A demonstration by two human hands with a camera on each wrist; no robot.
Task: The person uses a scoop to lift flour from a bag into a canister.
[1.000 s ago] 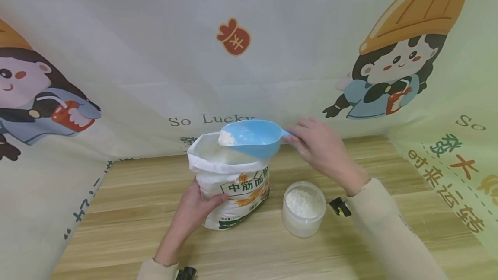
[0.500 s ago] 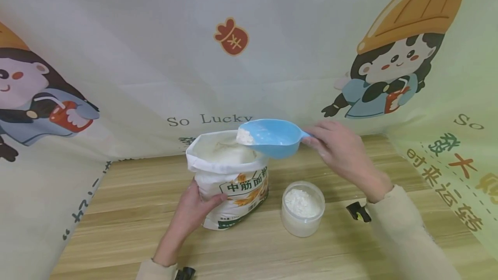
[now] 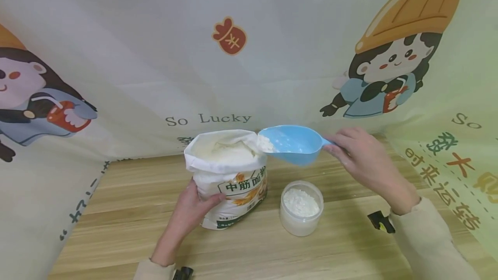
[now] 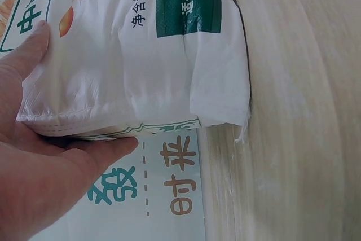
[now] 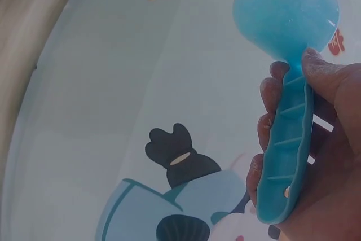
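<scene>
My right hand [image 3: 359, 154] grips the handle of a blue scoop [image 3: 297, 141], fingers curled round it in the right wrist view. White flour [image 3: 266, 143] lies at the scoop's tip, which is beside the right rim of the flour bag. That white flour bag [image 3: 212, 180] stands upright with its top open and flour inside. My left hand [image 3: 194, 206] holds the bag's lower left side, thumb on the front and fingers round the side and back in the left wrist view. In front of the scoop, a clear round jar [image 3: 301, 224] stands on the table, heaped with flour.
The wooden table [image 3: 241, 258] carries the bag and jar. A printed cloth [image 3: 155, 55] with cartoon figures hangs behind and along both sides. Black clips of the wrist gear [image 3: 381, 223] show near the sleeves.
The right hand has drawn the scoop rightward from above the bag's mouth to past its right rim, slightly lower now. The left hand and bag have stayed in place.
</scene>
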